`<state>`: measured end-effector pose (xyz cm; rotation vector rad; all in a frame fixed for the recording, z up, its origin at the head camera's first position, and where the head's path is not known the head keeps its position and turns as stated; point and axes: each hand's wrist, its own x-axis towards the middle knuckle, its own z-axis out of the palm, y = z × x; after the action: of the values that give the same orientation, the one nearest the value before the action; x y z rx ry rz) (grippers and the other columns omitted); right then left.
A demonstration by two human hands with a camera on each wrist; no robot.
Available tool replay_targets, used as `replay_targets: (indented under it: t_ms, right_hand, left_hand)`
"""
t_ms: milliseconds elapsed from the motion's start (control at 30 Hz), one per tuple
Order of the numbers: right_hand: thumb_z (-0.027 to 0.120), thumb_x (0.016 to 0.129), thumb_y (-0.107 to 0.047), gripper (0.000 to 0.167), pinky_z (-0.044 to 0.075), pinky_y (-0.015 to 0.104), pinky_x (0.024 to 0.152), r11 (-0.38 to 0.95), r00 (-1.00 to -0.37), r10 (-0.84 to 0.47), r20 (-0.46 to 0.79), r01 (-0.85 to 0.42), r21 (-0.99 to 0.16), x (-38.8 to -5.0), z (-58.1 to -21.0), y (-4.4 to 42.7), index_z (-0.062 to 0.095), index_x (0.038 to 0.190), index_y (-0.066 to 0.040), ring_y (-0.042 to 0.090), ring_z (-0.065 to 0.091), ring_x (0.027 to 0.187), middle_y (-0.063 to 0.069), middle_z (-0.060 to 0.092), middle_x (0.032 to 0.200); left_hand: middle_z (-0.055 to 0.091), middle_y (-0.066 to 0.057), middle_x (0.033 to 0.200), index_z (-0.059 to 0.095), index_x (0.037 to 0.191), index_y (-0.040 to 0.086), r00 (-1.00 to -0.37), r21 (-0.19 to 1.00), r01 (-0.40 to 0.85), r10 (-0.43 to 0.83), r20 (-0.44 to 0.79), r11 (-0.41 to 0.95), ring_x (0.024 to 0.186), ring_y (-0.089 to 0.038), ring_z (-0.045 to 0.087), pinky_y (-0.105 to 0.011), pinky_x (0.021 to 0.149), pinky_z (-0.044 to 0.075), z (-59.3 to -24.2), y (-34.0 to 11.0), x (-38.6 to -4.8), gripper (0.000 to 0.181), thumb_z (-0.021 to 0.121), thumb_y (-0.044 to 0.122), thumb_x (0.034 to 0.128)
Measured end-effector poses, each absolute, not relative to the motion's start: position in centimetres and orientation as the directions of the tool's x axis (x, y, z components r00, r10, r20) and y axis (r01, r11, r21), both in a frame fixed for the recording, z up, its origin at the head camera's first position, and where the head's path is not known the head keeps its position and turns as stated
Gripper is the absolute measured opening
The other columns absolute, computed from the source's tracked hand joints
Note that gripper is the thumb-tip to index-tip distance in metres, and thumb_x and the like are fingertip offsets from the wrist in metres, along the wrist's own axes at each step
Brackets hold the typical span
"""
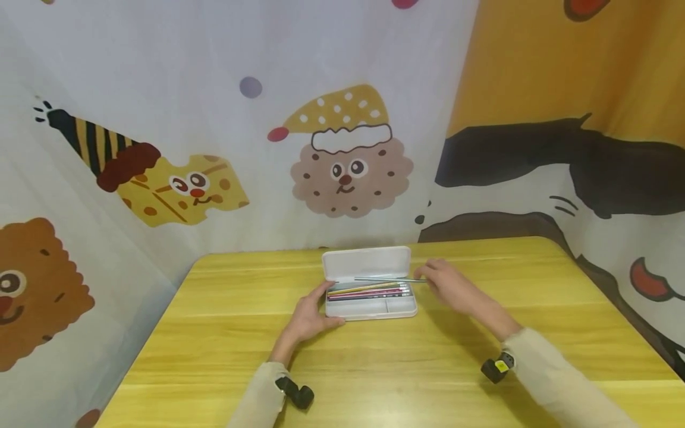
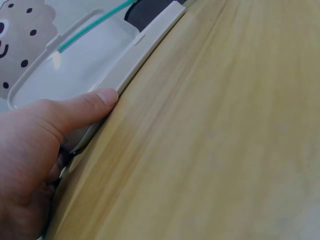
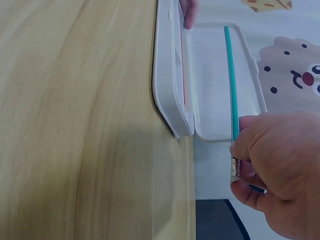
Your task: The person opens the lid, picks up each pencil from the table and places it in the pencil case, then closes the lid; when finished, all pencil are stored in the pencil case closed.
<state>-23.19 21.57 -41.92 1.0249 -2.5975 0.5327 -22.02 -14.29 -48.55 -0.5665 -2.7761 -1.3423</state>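
A white pencil case (image 1: pixel 358 308) lies on the table with its lid (image 1: pixel 366 263) raised at the back. Several pencils (image 1: pixel 366 292), yellow, red and dark among them, lie side by side in its long compartment. My left hand (image 1: pixel 307 316) grips the case's left end, its thumb (image 2: pixel 97 102) against the front wall. A green pencil (image 3: pixel 231 82) is pinched between the thumb and fingers of my right hand (image 1: pixel 449 286), close to its eraser end. That pencil points left above the case, in front of the lid. The right hand stays to the right of the case.
The yellow wooden table (image 1: pixel 374 368) extends around the case. Behind it hangs a pale curtain (image 1: pixel 214 59) with cartoon figures. A small divided compartment (image 1: pixel 400 305) forms the case's front right corner. Black cameras are strapped on both wrists.
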Motion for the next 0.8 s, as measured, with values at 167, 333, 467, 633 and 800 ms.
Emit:
replay_targets:
  t_ms: [167, 333, 467, 633, 800]
  right_hand:
    - [0.068, 0.080, 0.017, 0.031, 0.056, 0.044, 0.081, 0.683, -0.695, -0.598, 0.400, -0.702, -0.200, -23.5, -42.3, 20.7, 0.070, 0.104, -0.003, 0.028, 0.061, 0.091, 0.010, 0.065, 0.098]
    - [0.069, 0.078, 0.019, 0.031, 0.056, 0.044, 0.079, 0.658, -0.651, -0.624, 0.433, -0.736, -0.159, -23.7, -42.5, 20.0, 0.068, 0.099, -0.003, 0.030, 0.061, 0.088, 0.012, 0.064, 0.095]
    - [0.071, 0.078, 0.019, 0.031, 0.055, 0.046, 0.084, 0.651, -0.647, -0.630, 0.429, -0.742, -0.164, -23.9, -42.8, 19.4, 0.068, 0.100, -0.003, 0.032, 0.062, 0.093, 0.013, 0.065, 0.099]
    - [0.069, 0.080, 0.018, 0.030, 0.055, 0.047, 0.087, 0.647, -0.656, -0.631, 0.414, -0.740, -0.187, -24.0, -43.0, 18.7, 0.069, 0.102, -0.002, 0.032, 0.062, 0.096, 0.012, 0.065, 0.103]
    - [0.069, 0.082, 0.016, 0.028, 0.055, 0.045, 0.085, 0.643, -0.650, -0.641, 0.409, -0.745, -0.177, -24.2, -43.2, 18.0, 0.070, 0.102, -0.003, 0.030, 0.062, 0.094, 0.010, 0.064, 0.101]
  left_hand:
    - [0.045, -0.017, 0.151, 0.046, 0.147, 0.015, -0.937, 0.773, 0.311, 0.314, 0.152, 0.553, 0.139, -0.033, 0.040, -0.047, 0.113, 0.033, -48.5, -14.2, -22.0, 0.089, 0.092, 0.026, 0.0719]
    - [0.044, -0.018, 0.151, 0.046, 0.148, 0.013, -0.936, 0.792, 0.308, 0.315, 0.154, 0.528, 0.138, -0.032, 0.041, -0.045, 0.113, 0.034, -48.7, -14.3, -22.1, 0.090, 0.092, 0.025, 0.0722]
    - [0.044, -0.018, 0.151, 0.045, 0.148, 0.012, -0.931, 0.791, 0.322, 0.324, 0.167, 0.520, 0.138, -0.031, 0.042, -0.043, 0.113, 0.035, -48.8, -14.3, -22.1, 0.090, 0.092, 0.024, 0.0724]
    - [0.044, -0.019, 0.151, 0.045, 0.148, 0.010, -0.928, 0.790, 0.331, 0.332, 0.172, 0.515, 0.137, -0.032, 0.043, -0.043, 0.112, 0.035, -48.7, -14.3, -22.1, 0.091, 0.092, 0.023, 0.0720]
    - [0.043, -0.018, 0.151, 0.044, 0.148, 0.010, -0.928, 0.789, 0.329, 0.333, 0.168, 0.519, 0.137, -0.032, 0.043, -0.042, 0.112, 0.036, -48.6, -14.3, -22.0, 0.091, 0.092, 0.023, 0.0726]
